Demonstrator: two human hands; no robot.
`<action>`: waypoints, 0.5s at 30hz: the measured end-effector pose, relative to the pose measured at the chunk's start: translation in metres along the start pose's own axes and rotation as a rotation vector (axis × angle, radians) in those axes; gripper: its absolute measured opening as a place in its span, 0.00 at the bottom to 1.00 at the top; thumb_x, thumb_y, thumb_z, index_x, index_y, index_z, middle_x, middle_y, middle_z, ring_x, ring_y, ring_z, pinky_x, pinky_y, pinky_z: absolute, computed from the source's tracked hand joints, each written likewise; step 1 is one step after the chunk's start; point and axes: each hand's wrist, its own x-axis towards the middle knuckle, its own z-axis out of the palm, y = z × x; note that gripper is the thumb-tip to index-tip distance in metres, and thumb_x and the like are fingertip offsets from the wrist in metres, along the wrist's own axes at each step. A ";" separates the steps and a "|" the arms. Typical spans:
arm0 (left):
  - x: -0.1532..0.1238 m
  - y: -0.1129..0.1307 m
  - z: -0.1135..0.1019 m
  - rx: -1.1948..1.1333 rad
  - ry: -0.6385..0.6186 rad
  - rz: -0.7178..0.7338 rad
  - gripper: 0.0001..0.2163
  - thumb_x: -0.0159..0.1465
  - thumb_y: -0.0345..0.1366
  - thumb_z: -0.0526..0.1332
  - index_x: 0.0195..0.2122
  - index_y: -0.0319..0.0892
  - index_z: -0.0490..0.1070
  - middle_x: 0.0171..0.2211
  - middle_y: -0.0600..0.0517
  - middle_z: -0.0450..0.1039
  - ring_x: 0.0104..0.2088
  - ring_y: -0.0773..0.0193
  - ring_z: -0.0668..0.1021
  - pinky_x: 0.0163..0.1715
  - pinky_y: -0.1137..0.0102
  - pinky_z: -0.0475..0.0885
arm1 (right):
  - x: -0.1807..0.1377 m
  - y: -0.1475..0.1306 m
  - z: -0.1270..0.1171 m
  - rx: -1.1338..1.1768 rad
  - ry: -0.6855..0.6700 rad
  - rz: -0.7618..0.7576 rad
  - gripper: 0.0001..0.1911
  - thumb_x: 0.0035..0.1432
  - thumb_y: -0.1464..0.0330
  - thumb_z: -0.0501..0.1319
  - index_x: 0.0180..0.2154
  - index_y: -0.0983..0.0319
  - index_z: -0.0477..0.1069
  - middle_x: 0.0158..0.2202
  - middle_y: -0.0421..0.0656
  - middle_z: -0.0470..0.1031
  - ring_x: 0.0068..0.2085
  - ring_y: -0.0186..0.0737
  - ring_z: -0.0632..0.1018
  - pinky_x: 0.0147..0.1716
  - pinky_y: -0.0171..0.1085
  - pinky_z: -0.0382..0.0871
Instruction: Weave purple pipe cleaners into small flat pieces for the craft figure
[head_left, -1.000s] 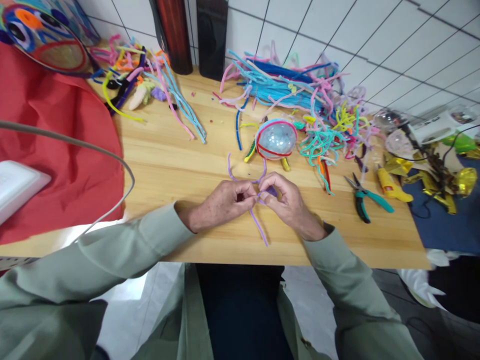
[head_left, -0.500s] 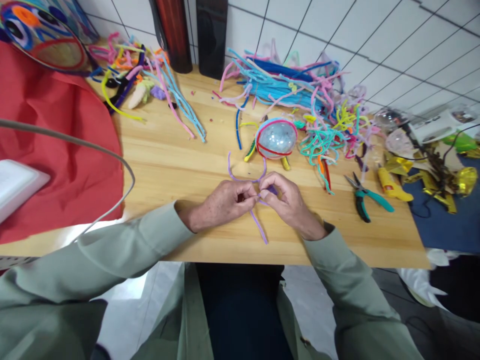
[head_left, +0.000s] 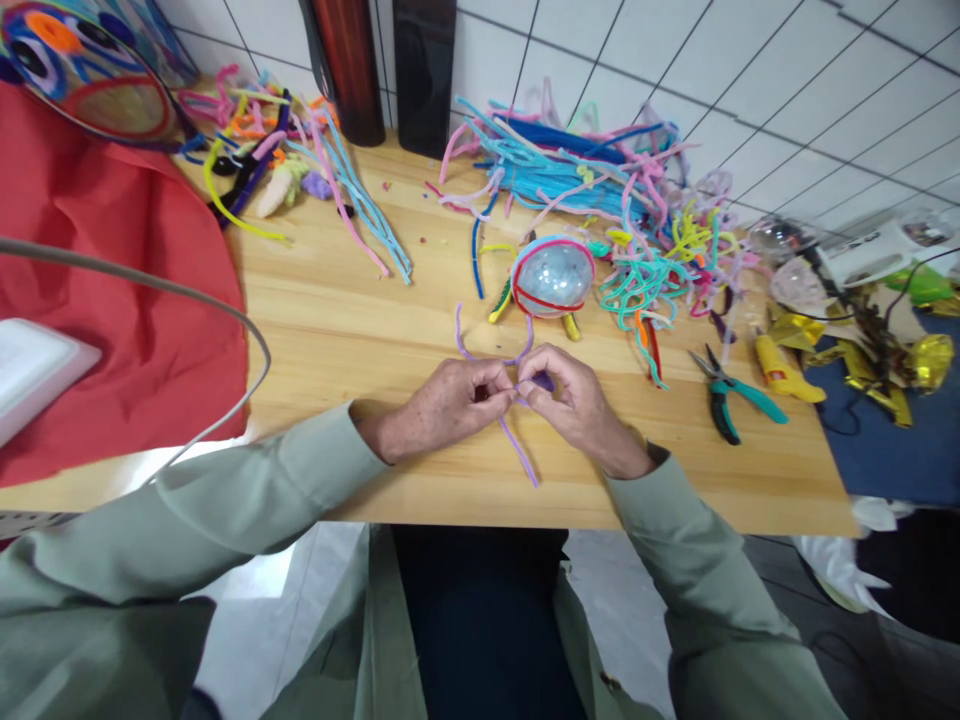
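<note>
Purple pipe cleaner (head_left: 519, 452) is pinched between my two hands over the wooden table. My left hand (head_left: 457, 402) grips it with thumb and forefinger from the left. Fingertips of my right hand (head_left: 564, 398) close on it from the right, almost touching the left ones. One straight end slants down toward the table's front edge, and a curved purple length loops above the hands. A darker purple bit shows by the right fingers; its shape is mostly hidden. Just beyond lies a clear plastic ball (head_left: 555, 278) edged with red, pink and blue pipe cleaner.
Bundled blue and pink pipe cleaners (head_left: 562, 175) lie along the tiled wall, with a teal tangle (head_left: 645, 285) nearer. Pliers (head_left: 726, 395) and a yellow glue gun (head_left: 784, 370) lie at right. At left are a red cloth (head_left: 150, 330) and a grey cable (head_left: 187, 303).
The lower end of the purple pipe cleaner has swung slightly to the right. Both hands stay in nearly the same place, still pinching.
</note>
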 end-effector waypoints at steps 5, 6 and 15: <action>0.000 0.001 0.000 0.008 -0.005 -0.003 0.13 0.68 0.36 0.61 0.27 0.41 0.64 0.23 0.58 0.65 0.25 0.71 0.64 0.26 0.75 0.61 | 0.001 -0.004 -0.002 0.009 -0.010 -0.007 0.03 0.67 0.67 0.64 0.37 0.56 0.71 0.35 0.41 0.74 0.37 0.41 0.75 0.36 0.41 0.67; 0.000 0.002 0.000 0.001 -0.006 -0.003 0.12 0.68 0.36 0.61 0.27 0.41 0.64 0.23 0.58 0.65 0.25 0.71 0.64 0.26 0.76 0.61 | 0.000 -0.006 -0.003 0.021 -0.021 0.004 0.02 0.66 0.66 0.64 0.39 0.56 0.72 0.36 0.41 0.74 0.38 0.42 0.75 0.37 0.41 0.67; 0.000 0.001 0.000 0.019 -0.017 0.019 0.12 0.68 0.36 0.61 0.27 0.42 0.64 0.23 0.58 0.65 0.25 0.71 0.65 0.25 0.75 0.62 | 0.001 -0.001 -0.001 0.027 0.012 0.018 0.06 0.67 0.64 0.64 0.36 0.56 0.71 0.34 0.41 0.75 0.38 0.42 0.75 0.38 0.42 0.69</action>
